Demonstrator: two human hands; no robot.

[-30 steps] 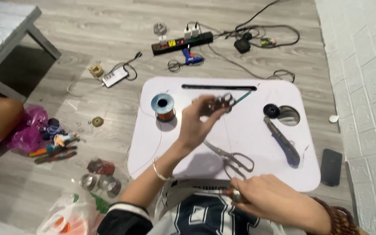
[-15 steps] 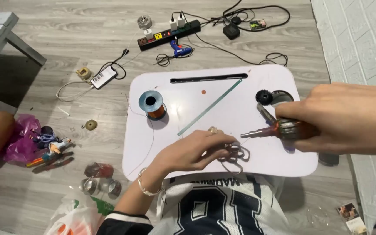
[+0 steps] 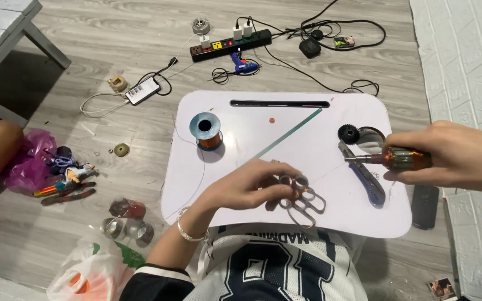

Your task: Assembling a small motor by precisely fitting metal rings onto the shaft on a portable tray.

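Left hand (image 3: 252,187) now gripping scissors (image 3: 302,198) on tray; right hand (image 3: 447,156) clasps copper-wound rotor (image 3: 403,159).

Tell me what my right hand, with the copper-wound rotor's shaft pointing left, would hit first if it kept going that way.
The right hand holds the rotor, shaft pointing left over the white lap tray. That line looks free at first; next probably comes the left hand on the scissors, though height is unclear.
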